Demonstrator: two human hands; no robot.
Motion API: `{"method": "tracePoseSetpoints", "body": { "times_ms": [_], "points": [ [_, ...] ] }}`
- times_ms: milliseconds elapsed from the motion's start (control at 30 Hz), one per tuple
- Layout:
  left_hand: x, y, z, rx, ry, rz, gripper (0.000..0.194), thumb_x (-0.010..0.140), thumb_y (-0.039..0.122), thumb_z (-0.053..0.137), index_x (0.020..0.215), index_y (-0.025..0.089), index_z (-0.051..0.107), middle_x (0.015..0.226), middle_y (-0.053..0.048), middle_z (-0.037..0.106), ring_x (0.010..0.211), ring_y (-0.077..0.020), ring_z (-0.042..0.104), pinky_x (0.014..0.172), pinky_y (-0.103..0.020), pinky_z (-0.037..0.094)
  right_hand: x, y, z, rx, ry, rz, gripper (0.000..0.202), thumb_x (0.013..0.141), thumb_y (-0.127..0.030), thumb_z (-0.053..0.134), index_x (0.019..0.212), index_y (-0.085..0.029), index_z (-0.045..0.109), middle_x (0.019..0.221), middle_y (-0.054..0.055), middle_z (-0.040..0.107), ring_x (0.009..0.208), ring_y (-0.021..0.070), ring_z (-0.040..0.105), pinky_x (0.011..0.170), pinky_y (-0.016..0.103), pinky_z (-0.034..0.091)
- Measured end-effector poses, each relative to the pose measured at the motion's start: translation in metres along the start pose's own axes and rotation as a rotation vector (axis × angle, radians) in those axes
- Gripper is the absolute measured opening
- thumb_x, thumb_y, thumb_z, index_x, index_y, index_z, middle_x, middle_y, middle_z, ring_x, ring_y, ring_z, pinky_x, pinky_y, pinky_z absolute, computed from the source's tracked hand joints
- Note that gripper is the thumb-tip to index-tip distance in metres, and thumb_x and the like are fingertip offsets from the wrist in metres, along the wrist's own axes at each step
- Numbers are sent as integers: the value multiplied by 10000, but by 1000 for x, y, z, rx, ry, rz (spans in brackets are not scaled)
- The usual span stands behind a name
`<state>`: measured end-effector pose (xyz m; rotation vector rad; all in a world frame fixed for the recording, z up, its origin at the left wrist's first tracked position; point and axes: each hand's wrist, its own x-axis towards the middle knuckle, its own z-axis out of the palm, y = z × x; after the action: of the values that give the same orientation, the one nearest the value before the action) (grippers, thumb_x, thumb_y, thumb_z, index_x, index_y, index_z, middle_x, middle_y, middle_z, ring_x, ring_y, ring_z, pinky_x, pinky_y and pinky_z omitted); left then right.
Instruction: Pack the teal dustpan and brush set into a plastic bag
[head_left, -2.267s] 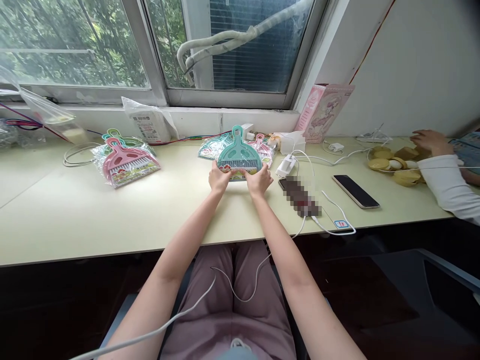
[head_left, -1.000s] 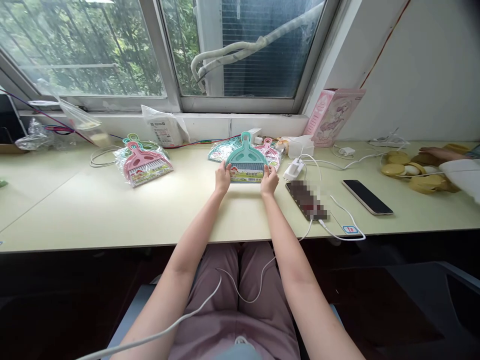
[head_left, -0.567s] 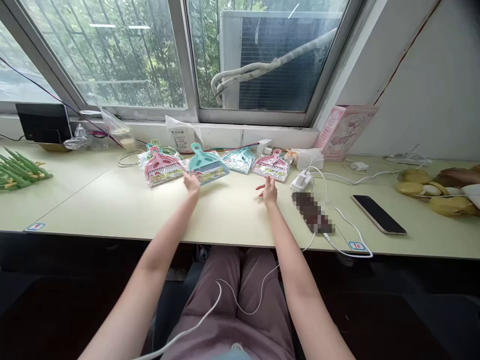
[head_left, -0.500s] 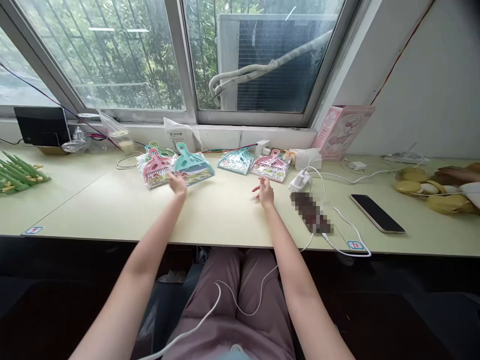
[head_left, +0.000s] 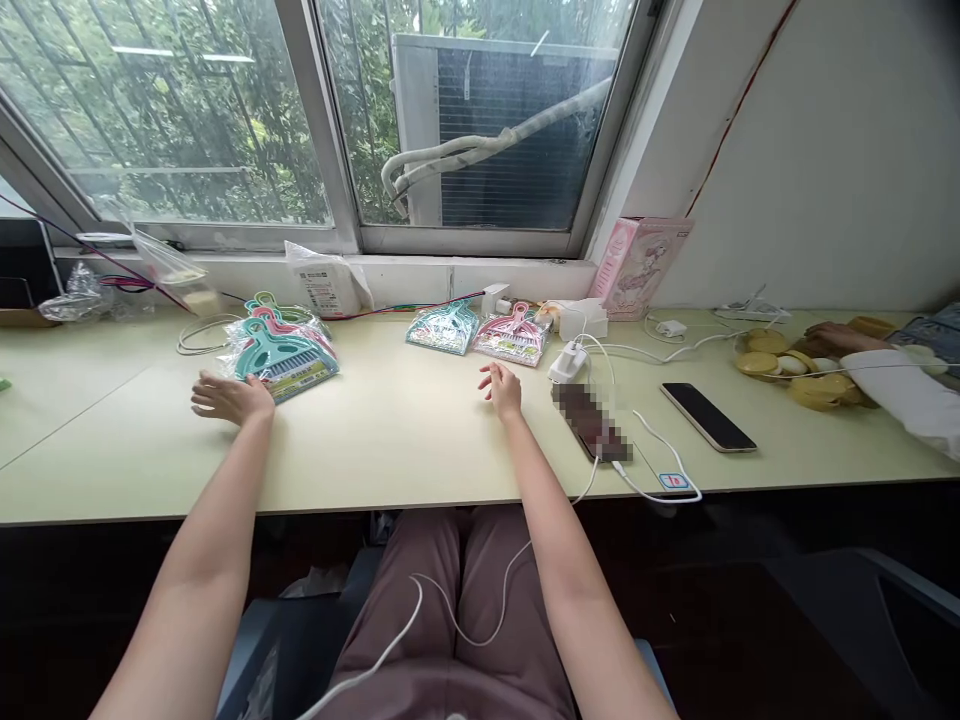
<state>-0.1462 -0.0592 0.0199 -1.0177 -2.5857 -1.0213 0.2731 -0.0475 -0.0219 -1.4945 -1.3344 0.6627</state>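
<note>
At the left of the table lies a pile of plastic-wrapped toy dustpan and brush sets. A teal set (head_left: pixel 289 362) is on top, with pink and green handles (head_left: pixel 264 302) showing behind it. My left hand (head_left: pixel 236 398) is open beside the pile's near left corner, fingers spread and holding nothing; whether it touches the wrapping I cannot tell. Farther right, my right hand (head_left: pixel 501 390) hovers over the table with loosely bent, parted fingers and nothing in them. Beyond it rest another wrapped teal set (head_left: pixel 442 326) and a wrapped pink set (head_left: pixel 514 333), side by side.
To the right of my right hand are a white charger (head_left: pixel 568 362), a blurred-out phone (head_left: pixel 591 422) with white cables, and a black phone (head_left: pixel 709 416). A pink box (head_left: pixel 641 265) stands by the wall. Another person's hand (head_left: pixel 844 338) touches yellow round pieces (head_left: pixel 795 368).
My left hand has let go of the teal dustpan set, now on the left pile, and moved left with its fingers opened. The right hand stays nearly in place. The view has turned slightly right.
</note>
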Motion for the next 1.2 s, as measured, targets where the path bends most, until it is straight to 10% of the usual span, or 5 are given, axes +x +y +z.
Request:
{"method": "tracePoseSetpoints", "body": {
  "times_ms": [200, 400, 633, 1033, 1200],
  "points": [
    [-1, 10, 23, -187, 255, 287, 618, 892, 270, 378, 1447, 232, 109, 1631, -70, 89, 1493, -210, 71, 1179, -571, 64, -9, -7, 6, -279, 13, -162, 333, 986, -354, 349, 941, -260, 666, 647, -41, 687, 624, 137, 638, 646, 219, 416],
    [-49, 122, 79, -207, -424, 1219, 518, 821, 163, 406, 1331, 192, 494, 1528, -102, 384, 1431, -256, 300, 1166, -471, 212, -19, -16, 11, -496, -64, -312, 289, 993, -315, 389, 951, -260, 670, 665, -19, 694, 671, 140, 655, 643, 208, 379],
    [-131, 233, 133, 72, -623, 1256, 547, 942, 256, 329, 1474, 132, 353, 1543, -197, 320, 1449, -327, 242, 1112, -567, 228, -12, -15, 18, -759, -52, -434, 292, 996, -295, 385, 919, -226, 658, 800, 35, 736, 696, 140, 673, 596, 228, 316],
    [-159, 191, 44, 19, -694, 1208, 378, 916, 393, 418, 1116, 214, 685, 1025, -121, 712, 998, -279, 648, 860, -347, 443, 0, -12, 12, -517, 291, -156, 392, 1009, -307, 291, 983, -207, 669, 874, 69, 727, 858, 188, 663, 685, 259, 382],
    [-109, 151, 32, 124, -451, 850, 395, 888, 418, 466, 1121, 160, 653, 1191, -202, 630, 1141, -337, 570, 841, -374, 445, -2, -9, 17, -437, 7, -149, 395, 978, -477, 377, 973, -258, 705, 952, 42, 748, 973, 208, 652, 986, 377, 357]
  ]
}}
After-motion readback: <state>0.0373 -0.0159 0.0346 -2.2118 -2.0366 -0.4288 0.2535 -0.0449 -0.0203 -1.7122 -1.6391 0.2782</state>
